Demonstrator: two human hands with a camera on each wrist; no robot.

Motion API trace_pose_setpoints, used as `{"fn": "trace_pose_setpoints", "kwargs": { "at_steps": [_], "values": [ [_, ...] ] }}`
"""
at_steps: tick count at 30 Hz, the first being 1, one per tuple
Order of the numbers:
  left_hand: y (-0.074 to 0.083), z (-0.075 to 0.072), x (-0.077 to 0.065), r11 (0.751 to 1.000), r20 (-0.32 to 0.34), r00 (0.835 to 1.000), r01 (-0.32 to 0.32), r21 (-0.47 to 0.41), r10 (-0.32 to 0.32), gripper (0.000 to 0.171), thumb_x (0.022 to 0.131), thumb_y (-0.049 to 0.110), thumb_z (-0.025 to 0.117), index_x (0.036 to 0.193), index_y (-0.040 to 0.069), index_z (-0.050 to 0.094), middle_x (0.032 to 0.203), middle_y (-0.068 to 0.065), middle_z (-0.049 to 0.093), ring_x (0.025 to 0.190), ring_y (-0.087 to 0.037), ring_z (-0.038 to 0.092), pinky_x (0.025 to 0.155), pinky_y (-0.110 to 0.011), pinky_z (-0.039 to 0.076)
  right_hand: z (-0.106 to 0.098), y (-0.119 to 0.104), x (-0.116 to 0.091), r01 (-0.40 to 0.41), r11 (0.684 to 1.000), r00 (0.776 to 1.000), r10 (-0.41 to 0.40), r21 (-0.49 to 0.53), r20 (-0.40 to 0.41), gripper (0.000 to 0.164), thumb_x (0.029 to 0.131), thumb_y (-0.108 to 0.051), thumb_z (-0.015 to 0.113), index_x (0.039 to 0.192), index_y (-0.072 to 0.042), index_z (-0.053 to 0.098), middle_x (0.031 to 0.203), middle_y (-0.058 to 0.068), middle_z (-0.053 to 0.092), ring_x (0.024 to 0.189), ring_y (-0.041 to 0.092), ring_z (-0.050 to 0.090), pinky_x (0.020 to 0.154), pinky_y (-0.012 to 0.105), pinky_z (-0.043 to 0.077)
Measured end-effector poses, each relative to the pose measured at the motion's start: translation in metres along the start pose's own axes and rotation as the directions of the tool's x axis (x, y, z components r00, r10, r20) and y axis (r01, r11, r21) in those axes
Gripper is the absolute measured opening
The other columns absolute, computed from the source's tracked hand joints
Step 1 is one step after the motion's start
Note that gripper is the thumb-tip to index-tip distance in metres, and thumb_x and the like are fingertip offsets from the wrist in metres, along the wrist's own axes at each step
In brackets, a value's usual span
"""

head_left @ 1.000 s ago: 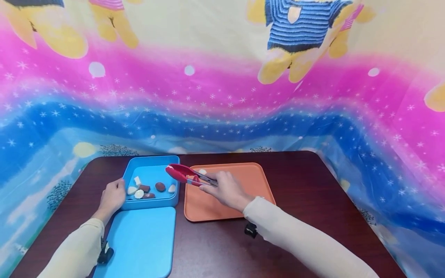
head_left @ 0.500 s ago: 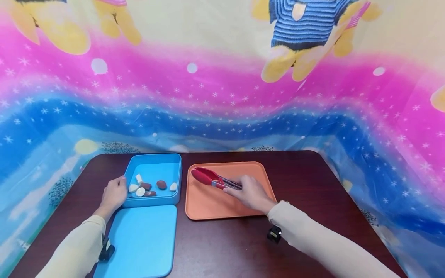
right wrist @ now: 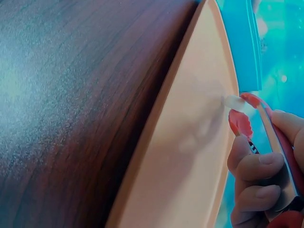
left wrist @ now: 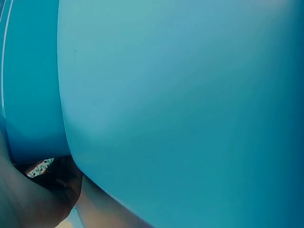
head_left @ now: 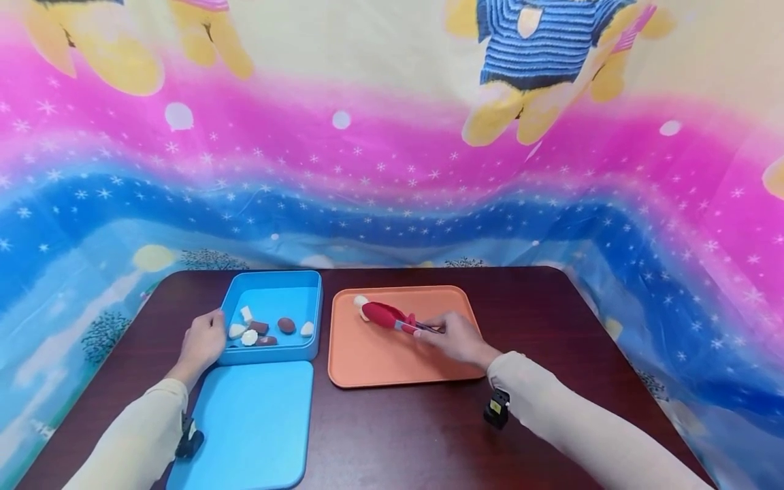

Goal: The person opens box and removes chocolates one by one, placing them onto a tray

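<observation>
My right hand [head_left: 461,338] grips a pair of tongs [head_left: 387,315] with red tips above the orange tray [head_left: 392,361]. At the tray's back left corner, right by those tips, is a white piece [head_left: 360,301]; a second pale bit seems to lie against it, partly hidden. From the right wrist, a white piece [right wrist: 233,102] shows at the slightly parted tips; whether they touch it I cannot tell. My left hand [head_left: 205,338] holds the left wall of the blue box [head_left: 269,354]. Several small white and brown chocolate-like pieces [head_left: 286,325] lie inside it.
A flat blue lid [head_left: 251,422] lies in front of the box, close to its front wall. Box and tray stand side by side on a dark wooden table [head_left: 416,435]. Behind the table hangs a patterned cloth [head_left: 392,163].
My right hand has moved right with the tongs, from over the box's right edge to the tray, where the tips have lowered. The left hand stays on the box.
</observation>
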State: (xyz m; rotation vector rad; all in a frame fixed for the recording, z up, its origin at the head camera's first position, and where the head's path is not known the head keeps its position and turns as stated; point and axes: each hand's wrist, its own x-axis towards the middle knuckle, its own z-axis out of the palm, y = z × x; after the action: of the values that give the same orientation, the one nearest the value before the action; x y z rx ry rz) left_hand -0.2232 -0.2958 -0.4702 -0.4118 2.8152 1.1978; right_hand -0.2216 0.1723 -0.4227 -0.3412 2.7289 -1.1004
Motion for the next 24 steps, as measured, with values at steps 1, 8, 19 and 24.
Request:
{"fn": "trace_pose_setpoints", "kwargs": {
  "at_steps": [1, 8, 19, 24],
  "values": [
    [0.0, 0.0, 0.0, 1.0, -0.002, 1.0, 0.002, -0.002, -0.002, 0.068, 0.109, 0.043, 0.009, 0.158, -0.003, 0.022, 0.146, -0.037, 0.041, 0.137, -0.053, 0.039, 0.112, -0.069, 0.036, -0.001, 0.001, 0.0, -0.004, 1.0, 1.0, 0.004, 0.005, 0.001, 0.03, 0.094, -0.028, 0.073, 0.117, -0.009, 0.077, 0.077, 0.009, 0.071, 0.05, 0.006, 0.035, 0.046, 0.018, 0.026],
    [0.001, 0.0, 0.001, 1.0, -0.012, 1.0, -0.002, 0.003, 0.002, 0.068, 0.109, 0.042, 0.009, 0.155, -0.002, 0.032, 0.142, -0.038, 0.043, 0.134, -0.052, 0.041, 0.11, -0.068, 0.037, -0.005, 0.006, 0.004, -0.008, 1.0, 1.0, 0.008, -0.003, -0.009, 0.029, 0.096, -0.026, 0.071, 0.118, -0.009, 0.077, 0.073, 0.01, 0.068, 0.051, 0.008, 0.036, 0.047, 0.019, 0.027],
    [0.003, -0.001, 0.0, 1.0, -0.006, 1.0, -0.015, 0.025, 0.015, 0.067, 0.11, 0.04, 0.01, 0.149, -0.004, 0.04, 0.139, -0.038, 0.045, 0.135, -0.054, 0.041, 0.112, -0.067, 0.037, -0.009, 0.011, 0.005, -0.139, 0.988, 0.99, 0.136, -0.067, -0.042, 0.034, 0.094, -0.044, 0.071, 0.119, -0.021, 0.076, 0.063, -0.003, 0.049, 0.054, 0.012, 0.041, 0.048, 0.023, 0.03],
    [0.003, -0.001, -0.001, 1.0, 0.009, 1.0, -0.01, 0.015, 0.01, 0.067, 0.11, 0.041, 0.01, 0.158, -0.005, 0.02, 0.159, -0.036, 0.025, 0.146, -0.057, 0.025, 0.117, -0.07, 0.026, -0.013, 0.008, 0.005, -0.149, 0.987, 0.987, 0.144, -0.058, -0.071, 0.036, 0.091, -0.05, 0.071, 0.108, -0.019, 0.076, 0.061, -0.001, 0.052, 0.053, 0.013, 0.046, 0.047, 0.024, 0.033]
  ]
}}
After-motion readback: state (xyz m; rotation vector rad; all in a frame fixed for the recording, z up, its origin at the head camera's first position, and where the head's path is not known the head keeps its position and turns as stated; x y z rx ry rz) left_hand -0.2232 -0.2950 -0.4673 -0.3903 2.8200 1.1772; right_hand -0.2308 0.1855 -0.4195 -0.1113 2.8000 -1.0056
